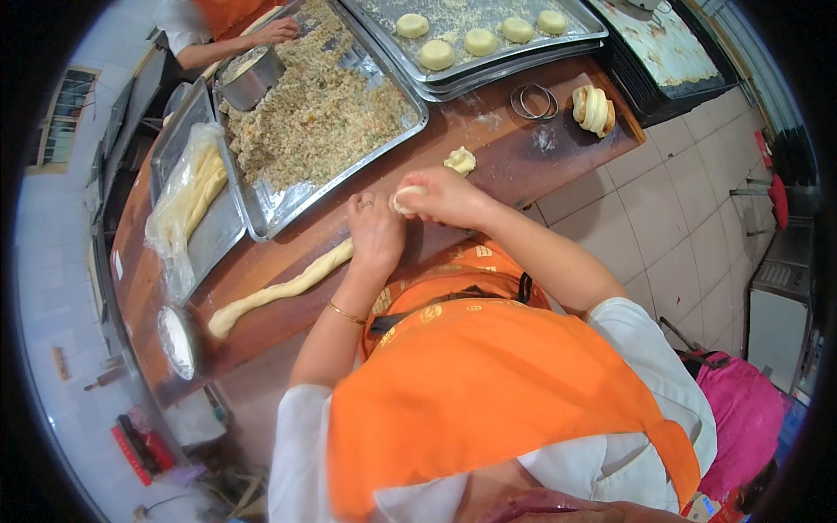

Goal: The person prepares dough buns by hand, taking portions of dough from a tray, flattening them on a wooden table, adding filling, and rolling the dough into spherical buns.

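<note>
My right hand [440,196] grips a small pale dough piece [408,199] between curled fingers. Just left of it, my left hand [377,225] rests low over the wooden table [501,157] with curled fingers; what they hold is hidden. A long dough rope [275,289] runs from beneath my left hand toward the lower left. A small dough scrap [459,160] lies just beyond my right hand. A large tray of crumbly mixture [305,131] sits ahead of both hands.
A co-worker's hand [279,30] reaches over a metal cup [247,77]. Around are a tray of dough rounds [479,41], rings [534,102], a stacked pastry [593,112], bagged dough [192,196], a flour bowl [179,342] and dark baking trays [667,57].
</note>
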{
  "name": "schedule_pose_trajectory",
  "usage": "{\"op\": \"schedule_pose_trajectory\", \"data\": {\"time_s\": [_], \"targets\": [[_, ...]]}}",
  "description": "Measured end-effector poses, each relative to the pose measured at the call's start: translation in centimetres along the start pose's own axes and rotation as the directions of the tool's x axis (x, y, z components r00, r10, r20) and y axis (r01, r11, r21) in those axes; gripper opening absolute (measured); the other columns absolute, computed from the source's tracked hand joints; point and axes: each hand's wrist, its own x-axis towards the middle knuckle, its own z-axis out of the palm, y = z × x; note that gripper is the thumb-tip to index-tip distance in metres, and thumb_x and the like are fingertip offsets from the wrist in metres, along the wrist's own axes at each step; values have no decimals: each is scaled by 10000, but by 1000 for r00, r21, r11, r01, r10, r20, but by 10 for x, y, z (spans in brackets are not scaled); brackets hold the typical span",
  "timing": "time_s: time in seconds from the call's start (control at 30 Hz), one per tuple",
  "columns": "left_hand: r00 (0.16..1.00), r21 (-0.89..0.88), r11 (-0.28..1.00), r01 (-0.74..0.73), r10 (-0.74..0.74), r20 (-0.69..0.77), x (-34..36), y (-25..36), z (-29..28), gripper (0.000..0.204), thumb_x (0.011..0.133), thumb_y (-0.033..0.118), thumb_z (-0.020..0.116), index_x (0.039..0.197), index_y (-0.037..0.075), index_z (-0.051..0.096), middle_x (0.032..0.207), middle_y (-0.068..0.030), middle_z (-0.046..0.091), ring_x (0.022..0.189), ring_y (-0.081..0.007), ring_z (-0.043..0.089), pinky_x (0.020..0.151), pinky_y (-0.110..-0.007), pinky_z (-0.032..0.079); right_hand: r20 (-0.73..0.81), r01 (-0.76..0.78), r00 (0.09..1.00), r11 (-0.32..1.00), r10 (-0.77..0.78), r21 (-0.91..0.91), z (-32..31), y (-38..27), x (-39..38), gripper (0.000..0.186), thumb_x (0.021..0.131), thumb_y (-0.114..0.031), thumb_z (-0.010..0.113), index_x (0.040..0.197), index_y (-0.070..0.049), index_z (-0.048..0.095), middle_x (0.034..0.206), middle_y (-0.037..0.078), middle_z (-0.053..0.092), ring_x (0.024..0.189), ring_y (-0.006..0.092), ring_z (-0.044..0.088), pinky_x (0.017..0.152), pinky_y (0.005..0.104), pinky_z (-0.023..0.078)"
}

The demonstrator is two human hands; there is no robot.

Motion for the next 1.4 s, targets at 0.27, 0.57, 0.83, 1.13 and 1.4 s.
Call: {"op": "schedule_pose_trajectory", "data": {"time_s": [0.27, 0.57, 0.83, 1.13, 1.4], "targets": [[984, -67, 992, 107, -96, 147, 30, 15, -23, 375, 765, 166, 648, 1078, -26, 574, 1040, -185, 571, 1029, -352, 535, 967, -486, 376, -396, 292, 901, 925, -180, 244, -69, 14, -39, 261, 964, -158, 623, 1175, -13, 571, 948, 17, 643, 771, 70, 572, 669, 229, 478], [984, -264, 952, 155, -125, 127, 43, 22, -18, 312, 756, 99, 718, 1040, 20, 615, 1030, -163, 576, 1024, -364, 555, 876, -459, 451, -508, 430, 829, 848, -234, 310, -99, 2, -89, 330, 987, -78, 570, 1302, -10, 500, 1149, 73, 606, 998, 133, 607, 899, 279, 494], [997, -382, 923, 38, -10, 75, 27, -15, -14, 237, 789, 36, 671, 1020, 77, 702, 1053, -139, 623, 990, -343, 588, 875, -453, 481, -435, 335, 862, 936, -259, 105, -64, 34, -71, 315, 999, -39, 559, 1309, 18, 536, 1153, 66, 619, 1019, 130, 624, 910, 266, 511], [994, -382, 919, 96, -107, -8, 84, 57, 16, 314, 890, 160, 688, 1168, 22, 648, 1129, -197, 585, 1044, -397, 562, 913, -464, 480, -543, 272, 820, 958, -181, 91, -66, 44, -83, 170, 960, -43, 636, 1122, -11, 596, 1022, 30, 645, 924, 85, 608, 839, 249, 516], [995, -546, 832, 96, -72, 64, 83, 55, 8, 147, 869, 86, 660, 991, 6, 644, 1040, -193, 588, 982, -366, 600, 848, -450, 506, -647, 320, 739, 943, -189, 90, -60, 50, -81, 112, 958, -69, 656, 1048, -39, 597, 956, -4, 603, 880, 79, 596, 793, 245, 521]]}}
